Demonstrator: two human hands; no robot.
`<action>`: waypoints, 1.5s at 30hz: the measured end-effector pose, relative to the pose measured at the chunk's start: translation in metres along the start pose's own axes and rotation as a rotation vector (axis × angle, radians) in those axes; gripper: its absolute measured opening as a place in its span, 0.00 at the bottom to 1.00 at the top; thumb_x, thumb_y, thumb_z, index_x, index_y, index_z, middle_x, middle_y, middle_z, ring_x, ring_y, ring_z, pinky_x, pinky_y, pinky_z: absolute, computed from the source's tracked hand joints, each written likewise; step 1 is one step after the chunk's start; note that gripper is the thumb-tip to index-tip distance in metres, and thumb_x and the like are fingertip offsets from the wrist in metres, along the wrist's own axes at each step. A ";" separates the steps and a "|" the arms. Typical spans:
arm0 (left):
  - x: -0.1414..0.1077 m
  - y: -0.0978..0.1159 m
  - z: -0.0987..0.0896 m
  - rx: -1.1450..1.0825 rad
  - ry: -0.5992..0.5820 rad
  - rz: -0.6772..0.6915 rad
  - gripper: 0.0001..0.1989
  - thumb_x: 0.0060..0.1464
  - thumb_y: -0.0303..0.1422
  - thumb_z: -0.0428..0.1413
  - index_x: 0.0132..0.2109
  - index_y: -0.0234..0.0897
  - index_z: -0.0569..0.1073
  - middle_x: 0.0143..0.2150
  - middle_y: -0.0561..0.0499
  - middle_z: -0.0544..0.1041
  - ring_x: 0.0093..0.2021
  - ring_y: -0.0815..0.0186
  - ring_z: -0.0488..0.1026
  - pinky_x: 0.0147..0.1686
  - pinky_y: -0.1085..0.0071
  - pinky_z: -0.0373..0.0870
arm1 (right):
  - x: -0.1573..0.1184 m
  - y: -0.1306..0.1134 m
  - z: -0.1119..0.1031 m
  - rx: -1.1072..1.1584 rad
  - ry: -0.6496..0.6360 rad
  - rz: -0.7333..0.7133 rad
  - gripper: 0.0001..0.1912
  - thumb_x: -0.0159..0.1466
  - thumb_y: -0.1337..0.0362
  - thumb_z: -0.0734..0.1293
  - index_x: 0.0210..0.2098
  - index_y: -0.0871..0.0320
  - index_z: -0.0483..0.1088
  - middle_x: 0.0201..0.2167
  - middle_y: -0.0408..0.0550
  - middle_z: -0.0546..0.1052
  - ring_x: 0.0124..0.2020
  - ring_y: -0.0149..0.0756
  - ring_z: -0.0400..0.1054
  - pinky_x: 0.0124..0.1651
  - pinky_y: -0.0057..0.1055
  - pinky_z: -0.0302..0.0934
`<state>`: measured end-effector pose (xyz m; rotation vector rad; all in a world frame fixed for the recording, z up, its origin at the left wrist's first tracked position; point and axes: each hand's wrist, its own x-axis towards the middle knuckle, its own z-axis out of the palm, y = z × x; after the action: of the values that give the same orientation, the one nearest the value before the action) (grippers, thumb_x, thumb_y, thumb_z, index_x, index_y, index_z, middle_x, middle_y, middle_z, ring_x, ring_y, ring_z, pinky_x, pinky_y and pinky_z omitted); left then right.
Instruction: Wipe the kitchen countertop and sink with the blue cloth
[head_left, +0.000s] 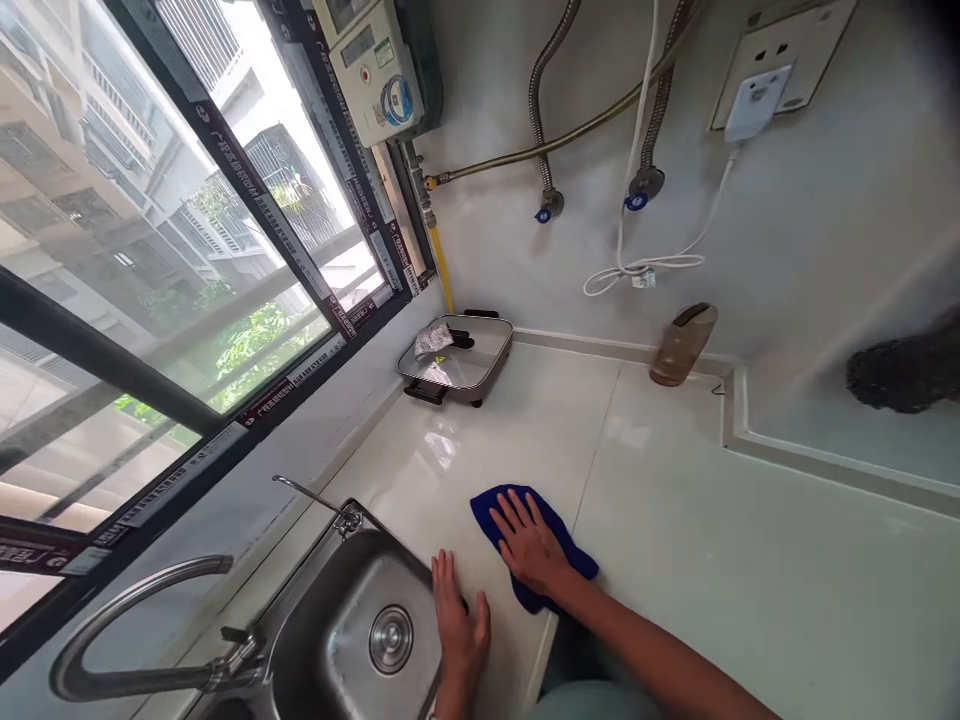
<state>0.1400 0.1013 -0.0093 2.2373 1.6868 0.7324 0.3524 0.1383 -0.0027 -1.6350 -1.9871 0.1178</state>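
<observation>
Right hand (529,540) lies spread on a blue cloth (525,597); left hand (459,625), also spread, rests flat beside the steel sink (322,620)

An electric skillet (486,378) by the window, and a brownish container (681,345), perhaps plastic.

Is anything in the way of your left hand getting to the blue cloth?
Nothing visible is. The left hand lies right beside the blue cloth, with only a narrow strip of white countertop between them.

1 head-worn view, forward and down, close above the left hand (460,622) and right hand (529,541)
</observation>
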 end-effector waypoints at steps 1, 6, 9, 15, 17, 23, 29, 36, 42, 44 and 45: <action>-0.002 -0.006 -0.001 0.022 0.013 -0.020 0.36 0.64 0.34 0.45 0.74 0.37 0.42 0.75 0.40 0.52 0.76 0.57 0.40 0.72 0.50 0.52 | -0.003 0.003 0.003 0.008 -0.005 -0.012 0.32 0.65 0.64 0.59 0.68 0.53 0.56 0.72 0.49 0.52 0.74 0.50 0.43 0.74 0.60 0.41; 0.018 -0.015 0.009 0.101 0.047 -0.131 0.31 0.64 0.37 0.45 0.71 0.32 0.53 0.76 0.36 0.49 0.76 0.54 0.33 0.72 0.48 0.49 | -0.028 0.044 -0.020 0.027 -0.019 0.030 0.31 0.65 0.63 0.59 0.68 0.47 0.56 0.72 0.44 0.54 0.73 0.47 0.45 0.74 0.60 0.40; 0.047 -0.018 0.010 0.141 0.005 -0.084 0.31 0.64 0.37 0.46 0.70 0.32 0.56 0.76 0.36 0.49 0.76 0.53 0.35 0.72 0.46 0.46 | -0.055 0.084 -0.048 -0.039 -0.043 0.113 0.30 0.66 0.61 0.58 0.68 0.47 0.56 0.72 0.43 0.53 0.74 0.48 0.43 0.73 0.62 0.39; 0.106 -0.034 0.003 0.273 0.011 -0.162 0.29 0.65 0.40 0.45 0.68 0.30 0.62 0.74 0.29 0.51 0.75 0.43 0.40 0.69 0.40 0.46 | -0.142 0.172 -0.100 -0.200 0.084 0.368 0.29 0.65 0.55 0.57 0.65 0.51 0.63 0.70 0.48 0.58 0.73 0.50 0.46 0.72 0.62 0.39; 0.118 -0.039 0.005 0.299 0.045 -0.253 0.29 0.66 0.41 0.42 0.67 0.30 0.63 0.73 0.26 0.54 0.75 0.39 0.42 0.67 0.35 0.48 | -0.169 0.194 -0.110 -0.261 0.186 0.425 0.30 0.65 0.52 0.55 0.63 0.56 0.66 0.69 0.54 0.61 0.72 0.53 0.47 0.71 0.64 0.40; 0.124 -0.040 0.016 0.269 0.117 -0.386 0.31 0.67 0.46 0.39 0.67 0.32 0.64 0.72 0.26 0.55 0.74 0.37 0.45 0.63 0.33 0.55 | -0.177 0.183 -0.097 -0.476 0.246 0.332 0.32 0.67 0.53 0.53 0.63 0.65 0.64 0.68 0.64 0.59 0.73 0.58 0.42 0.69 0.67 0.40; 0.122 -0.032 0.020 0.307 0.176 -0.426 0.31 0.66 0.47 0.43 0.67 0.34 0.65 0.73 0.30 0.56 0.74 0.39 0.46 0.64 0.37 0.56 | -0.089 0.085 -0.044 -0.423 -0.060 -0.049 0.38 0.63 0.61 0.60 0.71 0.53 0.47 0.74 0.51 0.46 0.74 0.52 0.37 0.74 0.59 0.32; 0.121 -0.032 0.022 0.383 0.199 -0.407 0.28 0.66 0.43 0.44 0.67 0.34 0.66 0.72 0.29 0.58 0.73 0.38 0.48 0.62 0.35 0.60 | 0.040 0.016 0.012 -0.029 -0.349 -0.183 0.42 0.60 0.66 0.60 0.72 0.52 0.45 0.75 0.49 0.40 0.75 0.50 0.30 0.74 0.58 0.29; 0.117 -0.038 0.028 0.414 0.192 -0.398 0.26 0.65 0.39 0.47 0.66 0.35 0.67 0.71 0.29 0.58 0.73 0.37 0.48 0.62 0.35 0.60 | 0.127 -0.011 0.049 0.102 -0.428 -0.233 0.36 0.65 0.59 0.58 0.71 0.55 0.48 0.75 0.52 0.41 0.75 0.48 0.27 0.75 0.57 0.25; 0.116 -0.040 0.030 0.408 0.193 -0.400 0.25 0.65 0.39 0.47 0.65 0.35 0.67 0.72 0.29 0.58 0.73 0.38 0.47 0.63 0.36 0.59 | 0.153 -0.012 0.059 0.095 -0.428 -0.250 0.36 0.66 0.57 0.59 0.71 0.55 0.49 0.75 0.53 0.43 0.75 0.48 0.28 0.75 0.56 0.25; 0.115 -0.040 0.030 0.403 0.194 -0.399 0.25 0.65 0.39 0.47 0.65 0.35 0.67 0.72 0.29 0.58 0.74 0.38 0.47 0.63 0.37 0.59 | 0.166 -0.012 0.064 0.083 -0.423 -0.255 0.35 0.66 0.56 0.59 0.71 0.55 0.50 0.74 0.52 0.44 0.75 0.48 0.30 0.75 0.55 0.26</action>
<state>0.1466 0.2256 -0.0257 1.9980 2.4671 0.5612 0.2952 0.3069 0.0075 -1.3721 -2.4515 0.4759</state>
